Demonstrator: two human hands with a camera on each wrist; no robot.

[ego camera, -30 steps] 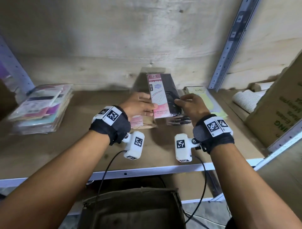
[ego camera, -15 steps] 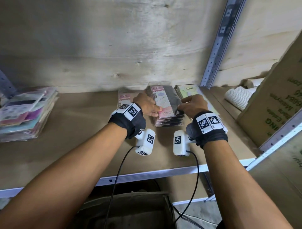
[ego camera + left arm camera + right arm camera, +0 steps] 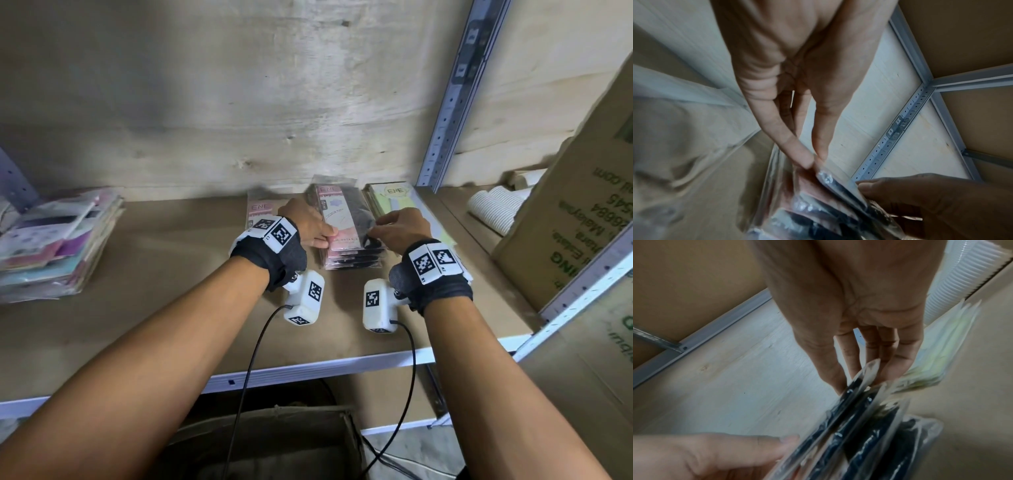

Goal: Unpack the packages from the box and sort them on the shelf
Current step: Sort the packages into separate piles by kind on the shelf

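Note:
On the shelf board [image 3: 171, 291] lies a stack of pink-and-black packages [image 3: 349, 253] in clear plastic. Both hands are at the near end of its top package [image 3: 342, 216], which lies flat on the stack. My left hand [image 3: 325, 240] pinches the package's left near edge between thumb and fingers, which shows close up as my left hand [image 3: 813, 160] in the left wrist view. My right hand [image 3: 375, 233] pinches the right near edge; the right wrist view shows my right hand [image 3: 861, 378] with the thumb on top and the fingers under the top package [image 3: 851, 395].
A pink package [image 3: 258, 210] lies left of the stack, and a pile of pale green packages [image 3: 394, 200] lies right of it. A mixed pile [image 3: 54, 243] sits far left. White ribbed cups [image 3: 493, 212] and a large carton [image 3: 582, 222] stand right of the upright [image 3: 452, 96]. An open box [image 3: 274, 442] sits below.
Both hands have carried the top package from a raised, tilted hold down and back onto the stack, where it now lies flat. The head view has shifted left.

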